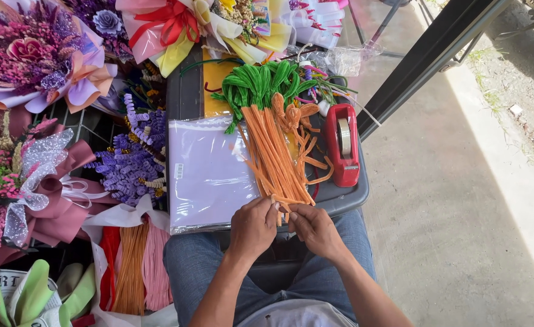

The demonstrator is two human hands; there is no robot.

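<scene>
A bundle of orange pipe cleaners with green fuzzy tops lies on a grey lid across my lap. My left hand and my right hand both pinch the near ends of the orange stems, fingers closed on them. A pack of lilac paper in clear wrap lies just left of the bundle, partly under my left hand. Several loose, bent orange stems curl to the right of the bundle.
A red tape dispenser stands on the lid's right side. Wrapped flower bouquets crowd the left and top. Purple pipe-cleaner flowers and bagged orange and pink stems sit at left. Concrete floor lies to the right.
</scene>
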